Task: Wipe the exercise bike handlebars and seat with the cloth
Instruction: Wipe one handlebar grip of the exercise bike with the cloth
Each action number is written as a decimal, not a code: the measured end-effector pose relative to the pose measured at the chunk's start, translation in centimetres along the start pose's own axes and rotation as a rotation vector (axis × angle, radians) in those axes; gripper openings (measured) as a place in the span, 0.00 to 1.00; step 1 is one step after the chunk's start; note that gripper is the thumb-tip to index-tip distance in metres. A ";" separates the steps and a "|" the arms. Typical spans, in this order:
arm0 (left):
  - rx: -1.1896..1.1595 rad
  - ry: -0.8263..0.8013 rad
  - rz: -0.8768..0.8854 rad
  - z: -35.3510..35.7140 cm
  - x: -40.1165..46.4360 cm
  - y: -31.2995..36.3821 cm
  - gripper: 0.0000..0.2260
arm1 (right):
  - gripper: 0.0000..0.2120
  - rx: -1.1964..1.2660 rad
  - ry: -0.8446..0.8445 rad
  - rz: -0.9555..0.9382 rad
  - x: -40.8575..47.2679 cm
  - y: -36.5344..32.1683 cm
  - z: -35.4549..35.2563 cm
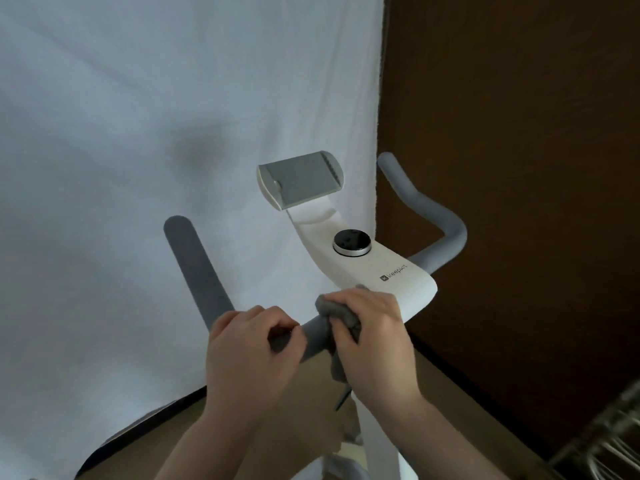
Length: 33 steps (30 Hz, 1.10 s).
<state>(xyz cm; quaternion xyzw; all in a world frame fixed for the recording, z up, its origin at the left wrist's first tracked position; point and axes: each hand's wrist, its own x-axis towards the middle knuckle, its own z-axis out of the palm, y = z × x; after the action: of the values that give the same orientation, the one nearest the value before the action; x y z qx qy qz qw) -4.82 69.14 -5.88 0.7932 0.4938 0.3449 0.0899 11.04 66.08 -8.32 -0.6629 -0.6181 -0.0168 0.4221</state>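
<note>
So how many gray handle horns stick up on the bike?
2. The left horn rises above the left hand; the right horn curves up by the brown wall. The hands and cloth cover part of the bar.

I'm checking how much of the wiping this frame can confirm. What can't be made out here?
All from the head view:
- Bike seat: out of frame, so its state is unknown.
- Crumpled grey cloth: mostly covered by the right hand.
- Grey foam handlebar: the part under the left hand is hidden.
- White bike frame: cut off by the bottom edge.
- Pale wire object, bottom right: too blurred to identify.
</note>
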 end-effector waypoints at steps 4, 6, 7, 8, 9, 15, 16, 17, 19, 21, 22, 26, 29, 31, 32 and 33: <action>-0.038 -0.039 0.043 -0.5 0.1 -0.2 0.06 | 0.11 0.090 0.097 0.098 -0.2 0.0 -1.4; -0.062 -0.079 0.046 -0.9 0.3 -0.3 0.06 | 0.12 0.069 0.169 0.159 -0.5 -0.8 -0.6; -0.085 -0.102 0.039 -1.1 0.4 -0.3 0.07 | 0.12 0.083 0.183 0.165 -0.9 -1.4 -0.2; -0.112 -0.121 0.035 -1.3 0.5 -0.4 0.08 | 0.13 0.098 0.185 0.172 -1.2 -1.9 -0.2; -0.136 -0.136 0.034 -1.4 0.5 -0.4 0.08 | 0.14 0.131 0.172 0.179 -1.3 -2.0 -0.2; -0.240 -0.198 0.040 -1.9 1.0 -0.9 0.10 | 0.15 0.199 0.227 0.336 -1.6 -3.5 0.2; -0.260 -0.213 0.036 -2.0 1.1 -1.0 0.11 | 0.15 0.195 0.206 0.276 -2.0 -4.2 0.4; -0.282 -0.227 0.031 -2.1 1.2 -1.1 0.12 | 0.14 0.197 0.188 0.210 -2.2 -4.6 0.5; -0.316 -0.234 0.020 -2.1 1.2 -1.2 0.12 | 0.14 0.150 0.175 0.207 -2.0 -4.3 0.3; -0.325 -0.222 0.015 -2.0 1.2 -1.4 0.12 | 0.15 0.069 0.262 0.268 -1.6 -3.9 0.3; -0.324 -0.219 0.014 -2.0 1.1 -1.4 0.13 | 0.15 0.042 0.289 0.281 -1.7 -4.2 0.5; -0.314 -0.215 0.023 -2.0 1.0 -1.6 0.12 | 0.12 0.035 0.219 0.033 -2.2 -5.6 0.5; -0.290 -0.164 0.027 -1.9 1.0 -1.3 0.11 | 0.11 0.067 0.219 0.234 -1.0 -3.6 -0.3; -0.276 -0.143 0.023 -1.8 0.8 -1.2 0.10 | 0.12 0.027 0.239 0.320 -1.1 -3.1 0.3; -0.274 -0.132 0.028 -1.8 0.7 -1.2 0.10 | 0.13 0.013 0.221 0.280 -1.4 -3.4 0.7; -0.271 -0.117 0.037 -1.8 0.7 -1.3 0.09 | 0.13 0.024 0.194 0.222 -1.7 -3.7 1.0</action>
<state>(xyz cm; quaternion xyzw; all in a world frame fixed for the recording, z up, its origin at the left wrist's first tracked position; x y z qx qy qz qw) -6.66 69.98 -4.88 0.8016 0.4220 0.3629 0.2184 7.09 64.84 -7.89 -0.7173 -0.4976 -0.0265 0.4870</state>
